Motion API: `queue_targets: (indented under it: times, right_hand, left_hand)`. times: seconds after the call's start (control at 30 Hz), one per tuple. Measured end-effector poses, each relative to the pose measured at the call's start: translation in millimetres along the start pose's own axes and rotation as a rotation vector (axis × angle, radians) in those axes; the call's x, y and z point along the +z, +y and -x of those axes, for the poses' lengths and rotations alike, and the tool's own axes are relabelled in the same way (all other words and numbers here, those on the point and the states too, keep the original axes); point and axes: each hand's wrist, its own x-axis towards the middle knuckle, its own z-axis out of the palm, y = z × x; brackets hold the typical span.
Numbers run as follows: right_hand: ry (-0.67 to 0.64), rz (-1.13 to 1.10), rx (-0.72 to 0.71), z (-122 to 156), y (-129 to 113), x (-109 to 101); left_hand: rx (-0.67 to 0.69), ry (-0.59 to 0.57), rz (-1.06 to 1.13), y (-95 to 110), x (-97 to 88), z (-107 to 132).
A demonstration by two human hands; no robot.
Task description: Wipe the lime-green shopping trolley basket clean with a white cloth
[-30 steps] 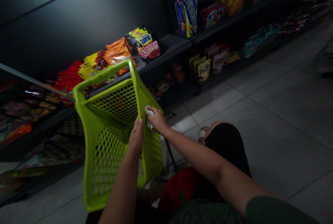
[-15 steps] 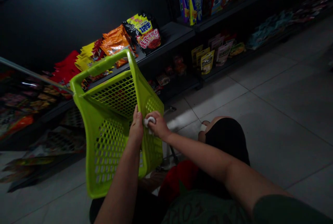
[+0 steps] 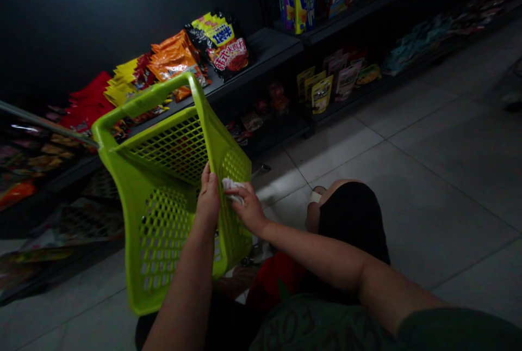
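Note:
A lime-green plastic shopping basket stands tipped on its side in front of me, its handle uppermost. My left hand grips the basket's right rim, fingers wrapped over the edge. Right beside it my right hand presses a small white cloth against the basket's outer side wall, fingers closed on the cloth.
Dark shop shelves with snack packets run along the left and back. A metal pole crosses at the left. My knee in black shorts is at the middle. Grey floor tiles spread to the right.
My right hand with the white cloth has slid down the basket's side wall, closer to my left hand. The basket has shifted slightly left in view.

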Motion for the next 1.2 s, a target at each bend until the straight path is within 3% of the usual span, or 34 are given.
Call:
queue_targets:
  times: [0.13,0.23,0.3,0.5,0.6,0.7,0.77,0.9,0.97,1.0,1.07,1.13,1.2]
  right_hand:
    - [-0.121,-0.054,0.049,75,-8,-14]
    - [-0.164,-0.041,0.127,75,-8,-20]
    - [-0.108,-0.026,0.19,40,-2,-17]
    - [0.141,0.1,0.291,-124,20,-13]
    - [0.215,0.159,0.291,-164,23,-17]
    - [0.158,0.149,0.238,-139,21,-14]
    - [0.091,0.123,0.15,-84,19,-12]
    - [-0.082,0.035,0.09,61,10,-18]
    - [-0.191,-0.008,0.13,106,7,-24]
    - [-0.234,-0.016,0.149,113,7,-28]
    - [-0.224,-0.002,0.174,94,10,-34]
    - [-0.056,0.048,0.19,39,16,-38]
    - [0.193,0.105,0.198,-32,23,-39]
  left_hand:
    - [-0.036,0.001,-0.015,9,1.6,8]
    - [-0.057,-0.017,-0.019,11,3.2,12]
    - [-0.051,-0.031,0.009,9,4.0,13]
    - [-0.027,-0.098,0.068,-1,1.8,13]
    - [-0.017,-0.115,0.065,-2,1.3,13]
    - [-0.03,-0.108,0.093,-2,3.6,14]
    - [-0.028,-0.087,0.102,-1,5.1,15]
    - [-0.017,-0.073,0.055,2,4.8,19]
    - [-0.02,-0.096,0.038,3,3.5,20]
    - [-0.018,-0.096,0.034,3,3.0,20]
    - [-0.011,-0.083,0.033,3,2.6,20]
    - [0.002,-0.083,0.046,1,2.6,19]
    - [0.03,-0.118,0.062,-1,2.6,18]
